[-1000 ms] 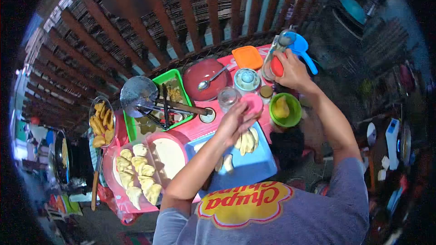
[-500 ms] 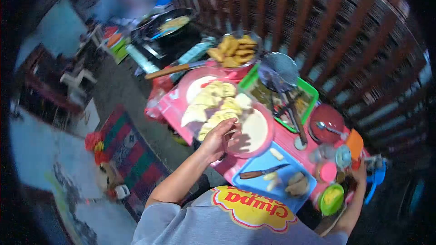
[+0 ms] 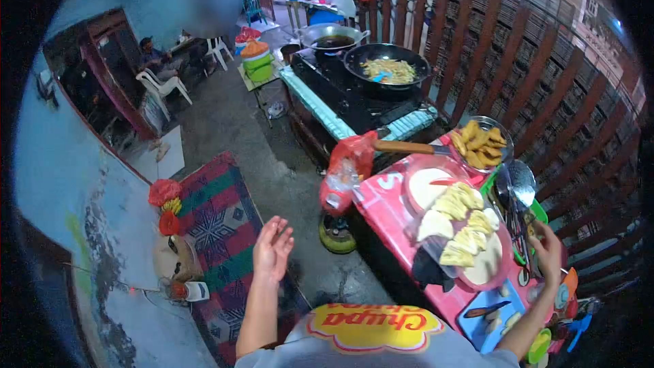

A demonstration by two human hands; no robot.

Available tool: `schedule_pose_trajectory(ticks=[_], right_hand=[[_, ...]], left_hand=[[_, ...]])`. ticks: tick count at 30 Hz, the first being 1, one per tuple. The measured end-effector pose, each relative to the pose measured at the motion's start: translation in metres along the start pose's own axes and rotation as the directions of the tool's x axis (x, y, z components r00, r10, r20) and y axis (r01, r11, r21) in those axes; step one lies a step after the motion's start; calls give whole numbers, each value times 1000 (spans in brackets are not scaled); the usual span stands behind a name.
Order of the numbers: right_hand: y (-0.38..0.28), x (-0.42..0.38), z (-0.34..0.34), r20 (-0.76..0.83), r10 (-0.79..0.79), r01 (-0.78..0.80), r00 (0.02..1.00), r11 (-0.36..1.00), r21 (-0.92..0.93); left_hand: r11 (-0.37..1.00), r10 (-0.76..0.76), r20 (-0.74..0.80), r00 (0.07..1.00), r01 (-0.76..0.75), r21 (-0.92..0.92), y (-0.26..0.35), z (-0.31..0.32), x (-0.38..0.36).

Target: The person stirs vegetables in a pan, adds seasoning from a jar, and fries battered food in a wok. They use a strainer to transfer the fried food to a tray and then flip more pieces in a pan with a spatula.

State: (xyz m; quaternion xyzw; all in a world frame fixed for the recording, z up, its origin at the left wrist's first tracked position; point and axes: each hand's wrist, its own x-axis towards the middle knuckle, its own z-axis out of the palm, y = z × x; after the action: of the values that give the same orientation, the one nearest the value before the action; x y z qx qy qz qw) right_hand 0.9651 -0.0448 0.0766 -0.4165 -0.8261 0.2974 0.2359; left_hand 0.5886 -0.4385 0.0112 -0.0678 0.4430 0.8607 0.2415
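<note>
My left hand (image 3: 274, 251) is raised over the floor beside the patterned rug, palm partly turned up, fingers apart and holding nothing. At the right, my right hand (image 3: 547, 251) hovers by the utensils (image 3: 519, 228) at the green basket (image 3: 538, 212), thumb and fingers apart; whether it touches a handle is hard to see. To its left, a clear tray bears folded yellow dough pieces (image 3: 466, 221), resting over two pink basins of pale batter (image 3: 489, 262). The blue tray (image 3: 487, 296) in front carries a knife (image 3: 485, 309) and pale pieces.
Fried pieces fill a bowl (image 3: 480, 146) behind the basins. A wooden-handled tool (image 3: 412, 146) juts over the table edge near a red bag (image 3: 351, 163). Farther off, a stove carries a wok of food (image 3: 388, 71) and another pan (image 3: 332, 37). A person (image 3: 158, 58) sits far left.
The view has swung up and left, bringing the stove and room into sight. My left hand has left the dough pieces; my right hand has moved from the jars to the utensils.
</note>
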Motion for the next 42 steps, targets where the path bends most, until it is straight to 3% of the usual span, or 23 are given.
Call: schedule_pose_trajectory(ticks=[3, 6, 7, 11, 13, 14, 17, 18, 19, 20, 21, 23, 24, 26, 29, 30, 33, 35, 37, 39, 40, 41, 42], right_hand=[[-97, 40, 83, 127, -245, 248, 961, 969, -7], [-196, 72, 148, 243, -298, 305, 923, 952, 7], [-214, 86, 173, 250, -329, 318, 911, 944, 83], [-250, 165, 254, 266, -434, 459, 861, 887, -40], [-254, 215, 292, 286, -356, 371, 890, 929, 5], [-257, 238, 308, 262, -316, 320, 912, 947, 31], [-262, 306, 349, 225, -121, 125, 967, 992, -3], [-263, 331, 363, 208, -83, 104, 975, 990, -95], [-266, 350, 378, 187, -43, 77, 981, 980, -181], [-268, 366, 394, 28, -196, 192, 980, 908, -372], [-271, 382, 408, -30, -58, 39, 998, 895, -445], [-280, 404, 423, -111, -112, 0, 987, 706, -708], [-287, 418, 428, -113, -95, -15, 989, 701, -713], [-295, 440, 435, -41, 119, -105, 992, 605, -789], [-281, 469, 439, 148, 253, -40, 956, 612, -790], [-277, 478, 435, 133, 282, -64, 950, 595, -801], [-290, 475, 403, 11, 155, -72, 988, 522, -850], [-314, 471, 371, -17, 217, -118, 976, 458, -881], [-342, 457, 347, 328, 359, 147, 874, 448, -882], [-333, 455, 360, 390, 422, 174, 819, 465, -868], [-327, 456, 369, 465, 449, 226, 763, 488, -843], [-309, 457, 387, 416, 416, 156, 809, 530, -833], [-340, 456, 406, 316, 350, 66, 882, 572, -817]], left_hand=[[995, 83, -38, 996, -85, -47, 56, -42, 17], [989, 127, -29, 991, -129, -78, 98, -75, 37], [983, 143, -54, 988, -148, -112, 106, -84, 47], [974, 146, -71, 987, -156, -162, 123, -103, 93], [974, 206, 150, 967, -188, -128, 123, -115, 117], [964, 100, 118, 988, -67, -259, 137, -105, 121], [978, 129, 154, 980, -101, -181, 160, -114, 170], [987, 117, -1, 993, -116, -107, 175, -106, 184], [989, 116, 5, 993, -115, -89, 184, -106, 205], [987, 142, -110, 984, -148, -56, 195, -107, 227], [984, 165, -218, 962, -174, -23, 207, -104, 251], [983, 172, -194, 966, -180, -24, 225, -92, 286], [978, 195, -175, 965, -206, -47, 233, -82, 306], [958, 287, -50, 957, -286, 27, 239, -73, 342], [990, 131, 58, 990, -128, -60, 237, -58, 398], [993, 62, 175, 983, -44, -106, 236, -51, 418], [993, -110, 194, 975, 116, -18, 229, -14, 470], [979, -178, 206, 962, 151, 140, 219, 14, 515], [959, -281, 462, 841, 259, 112, 200, 36, 559], [910, -209, 571, 794, -57, 411, 178, 75, 590], [898, -368, 492, 789, 165, 407, 169, 94, 606], [842, -523, 409, 748, 380, 383, 159, 113, 620], [807, -575, 425, 699, 399, 435, 146, 130, 634]])
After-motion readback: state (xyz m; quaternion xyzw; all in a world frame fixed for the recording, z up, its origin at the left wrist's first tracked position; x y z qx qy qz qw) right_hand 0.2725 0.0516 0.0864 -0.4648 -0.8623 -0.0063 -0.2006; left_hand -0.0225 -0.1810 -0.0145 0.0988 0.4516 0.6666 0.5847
